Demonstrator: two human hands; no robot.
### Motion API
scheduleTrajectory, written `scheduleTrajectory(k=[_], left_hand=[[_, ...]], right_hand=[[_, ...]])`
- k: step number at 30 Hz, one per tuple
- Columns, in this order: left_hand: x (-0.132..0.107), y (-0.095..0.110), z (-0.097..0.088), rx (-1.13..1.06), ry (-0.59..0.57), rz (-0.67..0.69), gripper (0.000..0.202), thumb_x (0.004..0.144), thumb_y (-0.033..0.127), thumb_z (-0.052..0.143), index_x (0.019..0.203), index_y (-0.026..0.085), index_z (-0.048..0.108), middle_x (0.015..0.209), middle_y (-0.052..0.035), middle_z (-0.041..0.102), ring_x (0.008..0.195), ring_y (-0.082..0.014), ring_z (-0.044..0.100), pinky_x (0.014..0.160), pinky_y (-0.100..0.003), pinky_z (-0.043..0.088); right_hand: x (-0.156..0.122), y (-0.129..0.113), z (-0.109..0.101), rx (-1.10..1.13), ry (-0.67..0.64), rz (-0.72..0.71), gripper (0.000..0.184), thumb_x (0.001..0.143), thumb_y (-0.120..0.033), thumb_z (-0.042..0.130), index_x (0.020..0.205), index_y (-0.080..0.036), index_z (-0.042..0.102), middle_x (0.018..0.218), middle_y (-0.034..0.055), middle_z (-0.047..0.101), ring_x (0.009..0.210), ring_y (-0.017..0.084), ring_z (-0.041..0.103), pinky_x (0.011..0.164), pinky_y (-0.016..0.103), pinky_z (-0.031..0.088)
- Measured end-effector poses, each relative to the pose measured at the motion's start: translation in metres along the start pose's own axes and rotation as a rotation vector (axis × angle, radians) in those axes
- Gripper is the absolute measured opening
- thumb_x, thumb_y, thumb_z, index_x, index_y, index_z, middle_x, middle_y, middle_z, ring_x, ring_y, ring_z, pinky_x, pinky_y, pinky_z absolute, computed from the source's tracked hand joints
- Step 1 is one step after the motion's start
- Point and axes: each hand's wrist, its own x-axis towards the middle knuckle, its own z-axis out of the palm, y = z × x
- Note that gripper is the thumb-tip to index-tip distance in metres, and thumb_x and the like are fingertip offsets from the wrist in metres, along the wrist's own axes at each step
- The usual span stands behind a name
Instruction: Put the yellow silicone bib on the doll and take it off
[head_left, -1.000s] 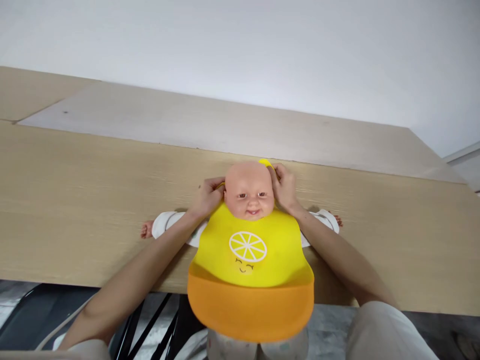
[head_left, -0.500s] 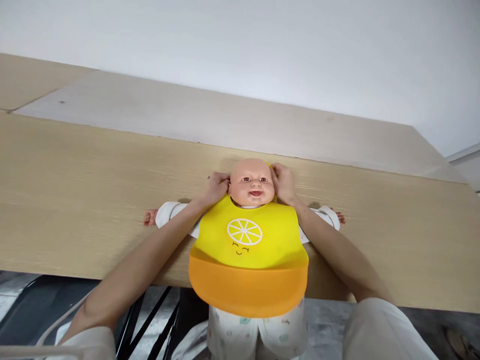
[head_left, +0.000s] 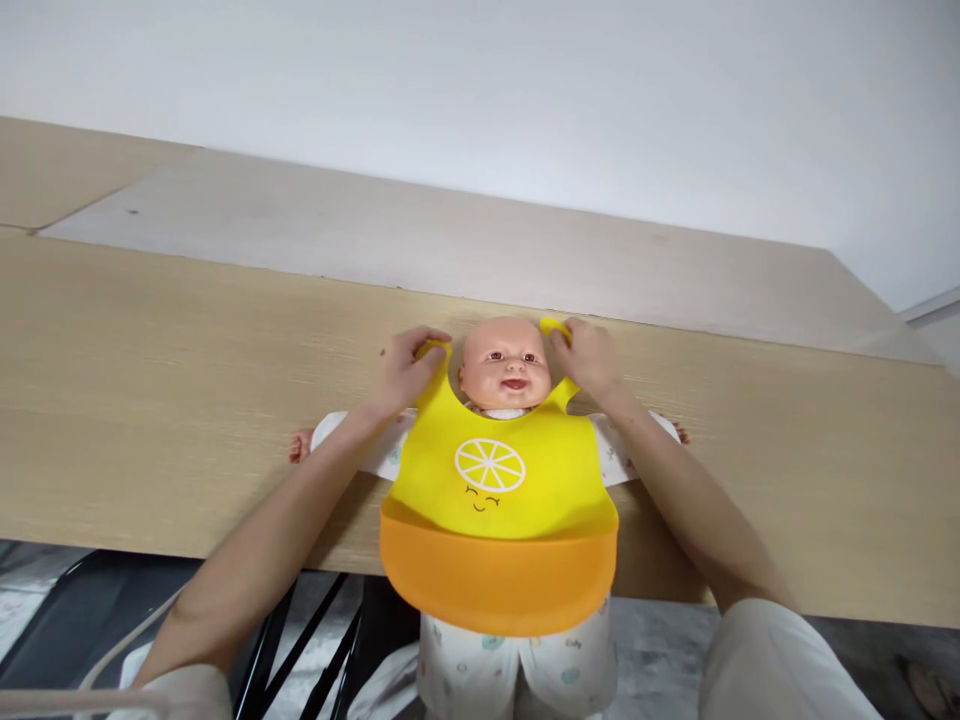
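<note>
**pinewood_42:** What's actually visible here, biggest stuff first?

**lemonbib:** Big wooden table [head_left: 150,420] across the whole shot, with its left and right ends cut off. A doll [head_left: 504,365] lies on its back at the near edge, legs hanging off the front. The torso is almost all hidden under a yellow bib [head_left: 495,500] that has an orange pocket. You only get the head, the sleeve ends and a bit of patterned trousers at the bottom, and the feet are out of frame.

**pinewood_42:** And the hands?

**lemonbib:** Left hand [head_left: 405,372] is just beside the doll's head on its side, fingers pinched on the bib's strap tip [head_left: 433,350]. Right hand [head_left: 589,358] is on the other side, closed on the other strap end [head_left: 553,326]. The two straps stand apart with the head between them. Can't tell what the fingertips do behind the straps, since they're tucked out of sight.

**pinewood_42:** Anything under the table?

**lemonbib:** Some black frame [head_left: 315,650], mostly blocked by the left forearm. Hard to say what it is.
</note>
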Motion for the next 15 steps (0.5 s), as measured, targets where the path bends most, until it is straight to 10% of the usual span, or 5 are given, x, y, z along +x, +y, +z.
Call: scheduleTrajectory(k=[4,7,10,15], left_hand=[[-0.026,0.026,-0.013,-0.226,0.123,0.175,0.066,0.085,0.052,0.058,0.142,0.024,0.042,0.079,-0.0026,0.065,0.066,-0.0167,0.06,0.061,-0.028,0.049],[-0.052,0.046,-0.016,-0.219,0.104,0.278,0.072,0.08,0.059,0.064,0.14,0.026,0.043,0.083,-0.0056,0.068,0.073,-0.0202,0.064,0.064,-0.03,0.052],[-0.072,0.056,-0.019,-0.124,0.028,0.394,0.056,0.077,0.058,0.07,0.12,0.025,0.059,0.083,-0.0065,0.07,0.077,-0.0228,0.067,0.066,-0.031,0.054],[-0.076,0.054,-0.016,-0.161,0.094,0.456,0.042,0.083,0.058,0.065,0.107,0.024,0.06,0.081,-0.0048,0.07,0.066,-0.0189,0.066,0.062,-0.03,0.055]], right_hand=[[-0.021,-0.019,-0.039,0.476,0.131,-0.123,0.023,0.084,-0.038,0.067,0.087,-0.016,0.063,0.071,0.0023,0.056,0.064,0.014,0.051,0.061,0.026,0.036],[-0.055,-0.043,-0.057,0.807,-0.103,-0.317,0.034,0.078,-0.046,0.072,0.096,-0.02,0.058,0.079,0.0001,0.058,0.065,0.012,0.054,0.057,0.024,0.04],[-0.085,-0.061,-0.061,0.817,-0.297,-0.578,0.035,0.078,-0.039,0.075,0.099,-0.023,0.053,0.088,0.0,0.062,0.071,0.012,0.058,0.059,0.024,0.044],[-0.095,-0.063,-0.055,0.679,-0.103,-0.73,0.008,0.089,-0.023,0.06,0.096,-0.023,0.056,0.095,0.0008,0.066,0.083,0.013,0.062,0.07,0.026,0.049]])
